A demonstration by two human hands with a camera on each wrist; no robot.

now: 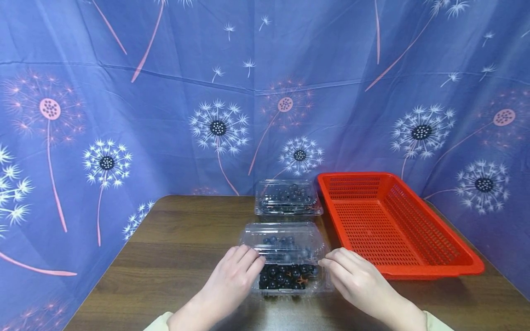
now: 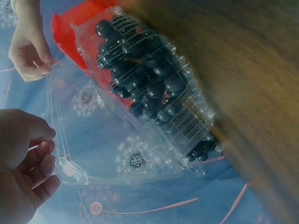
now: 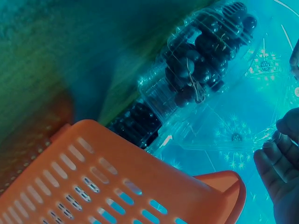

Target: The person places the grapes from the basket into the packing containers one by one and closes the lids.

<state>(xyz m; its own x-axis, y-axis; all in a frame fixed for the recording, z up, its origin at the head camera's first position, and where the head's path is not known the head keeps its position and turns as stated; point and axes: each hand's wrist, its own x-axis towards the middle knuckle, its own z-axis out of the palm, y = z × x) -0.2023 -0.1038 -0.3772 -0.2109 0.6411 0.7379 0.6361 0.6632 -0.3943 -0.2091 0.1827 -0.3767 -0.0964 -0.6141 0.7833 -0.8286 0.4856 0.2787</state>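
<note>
A clear plastic clamshell box (image 1: 285, 290) of dark grapes (image 1: 280, 278) sits on the table in front of me. Its hinged lid (image 2: 112, 140) is raised at a slant, and bits of brown stem show among the fruit. My left hand (image 1: 233, 276) pinches the lid's left front corner between thumb and fingers. At the opposite corner, my right hand (image 1: 358, 273) pinches the same edge, seen also in the left wrist view. Behind stands a second clear box (image 1: 288, 204), its lid down over dark grapes.
A red perforated plastic basket (image 1: 372, 225) lies to the right, close beside both boxes. The brown wooden table (image 1: 178, 243) extends to the left. A blue cloth with dandelion prints (image 1: 165, 115) hangs behind the table.
</note>
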